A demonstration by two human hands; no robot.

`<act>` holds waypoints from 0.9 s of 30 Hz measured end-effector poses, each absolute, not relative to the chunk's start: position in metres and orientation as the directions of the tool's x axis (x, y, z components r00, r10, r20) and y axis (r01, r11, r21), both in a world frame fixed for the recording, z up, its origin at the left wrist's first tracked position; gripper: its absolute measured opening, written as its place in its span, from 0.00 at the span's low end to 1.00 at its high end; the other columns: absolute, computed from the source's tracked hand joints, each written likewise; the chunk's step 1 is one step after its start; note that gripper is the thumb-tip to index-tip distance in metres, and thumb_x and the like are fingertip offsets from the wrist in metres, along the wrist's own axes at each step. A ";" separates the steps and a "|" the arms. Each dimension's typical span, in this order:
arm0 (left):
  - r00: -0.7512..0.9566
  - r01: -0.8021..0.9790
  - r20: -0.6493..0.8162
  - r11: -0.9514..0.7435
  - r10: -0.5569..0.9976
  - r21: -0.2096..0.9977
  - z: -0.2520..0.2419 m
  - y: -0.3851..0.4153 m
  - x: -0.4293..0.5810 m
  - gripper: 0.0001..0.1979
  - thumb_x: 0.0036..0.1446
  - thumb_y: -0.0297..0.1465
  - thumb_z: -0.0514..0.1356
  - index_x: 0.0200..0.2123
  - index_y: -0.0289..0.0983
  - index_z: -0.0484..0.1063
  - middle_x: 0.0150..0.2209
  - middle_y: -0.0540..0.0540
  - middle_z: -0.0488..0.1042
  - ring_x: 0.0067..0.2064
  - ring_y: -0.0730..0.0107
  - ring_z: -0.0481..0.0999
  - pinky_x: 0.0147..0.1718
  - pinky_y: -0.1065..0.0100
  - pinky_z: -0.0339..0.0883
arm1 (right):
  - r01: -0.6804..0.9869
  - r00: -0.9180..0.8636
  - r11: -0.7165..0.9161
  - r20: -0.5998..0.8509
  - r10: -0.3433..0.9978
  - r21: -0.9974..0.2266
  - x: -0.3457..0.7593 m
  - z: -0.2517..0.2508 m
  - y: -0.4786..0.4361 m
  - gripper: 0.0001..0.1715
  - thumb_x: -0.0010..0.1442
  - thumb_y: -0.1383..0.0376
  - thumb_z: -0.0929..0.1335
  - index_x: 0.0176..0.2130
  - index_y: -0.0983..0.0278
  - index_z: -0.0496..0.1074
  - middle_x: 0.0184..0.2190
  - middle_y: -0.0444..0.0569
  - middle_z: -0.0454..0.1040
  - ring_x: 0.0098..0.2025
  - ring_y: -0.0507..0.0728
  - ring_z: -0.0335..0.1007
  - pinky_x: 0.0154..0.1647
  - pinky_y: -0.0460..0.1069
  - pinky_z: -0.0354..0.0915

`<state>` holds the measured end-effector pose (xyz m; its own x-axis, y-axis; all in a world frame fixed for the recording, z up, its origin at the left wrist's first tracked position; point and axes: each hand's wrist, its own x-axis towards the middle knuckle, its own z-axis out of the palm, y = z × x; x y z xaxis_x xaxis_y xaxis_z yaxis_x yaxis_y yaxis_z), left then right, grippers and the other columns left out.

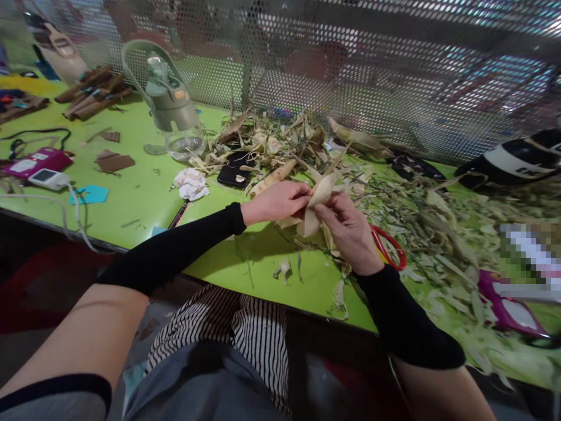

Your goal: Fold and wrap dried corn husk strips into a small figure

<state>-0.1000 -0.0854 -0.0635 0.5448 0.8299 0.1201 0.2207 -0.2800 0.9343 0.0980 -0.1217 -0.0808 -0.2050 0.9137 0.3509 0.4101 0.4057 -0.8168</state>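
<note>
The 2 hands are holding 1 dried husk strip (319,202) above the green surface (245,269), in front of the husk pile (280,143). The left hand (276,202) is pinching its near end. The right hand (350,231) is pinching the lower fold, fingers closed narrowly. The strip is probably light, papery and tear-prone; grip near the thicker base.

No legible text, brand, number or sign is showing anywhere in the frame. The magenta device (35,162) at the left edge is carrying a pale label patch, and the dark object (517,161) at the right edge is displaying pale markings, but both are appearing too small and blurred to be read. The pixelated patch (530,260) at the right is hiding whatever it is covering.
</note>
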 end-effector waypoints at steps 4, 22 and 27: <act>0.563 0.145 0.086 -0.201 0.822 0.969 -0.063 -0.086 -0.101 0.12 0.69 0.27 0.56 0.30 0.37 0.71 0.29 0.45 0.77 0.28 0.73 0.76 0.34 0.67 0.72 | 0.448 -0.156 0.406 0.377 0.913 -0.797 0.096 -0.083 -0.123 0.16 0.66 0.50 0.72 0.35 0.58 0.74 0.36 0.46 0.71 0.38 0.56 0.69 0.37 0.51 0.69; 0.309 -0.121 -0.077 0.120 0.948 0.985 -0.058 -0.094 -0.093 0.05 0.68 0.23 0.61 0.39 0.35 0.68 0.33 0.50 0.76 0.30 0.80 0.77 0.36 0.73 0.75 | 0.122 -0.136 0.158 0.141 0.981 -0.980 0.093 -0.094 -0.116 0.31 0.55 0.42 0.79 0.46 0.55 0.69 0.32 0.41 0.77 0.31 0.54 0.75 0.34 0.51 0.74; 0.238 -0.087 -0.030 0.052 0.971 0.995 -0.052 -0.096 -0.093 0.06 0.67 0.22 0.60 0.38 0.37 0.67 0.33 0.51 0.76 0.31 0.79 0.77 0.35 0.74 0.75 | 0.223 -0.156 0.180 0.147 0.977 -0.958 0.093 -0.089 -0.118 0.23 0.53 0.53 0.80 0.42 0.57 0.72 0.36 0.44 0.80 0.37 0.56 0.76 0.39 0.52 0.76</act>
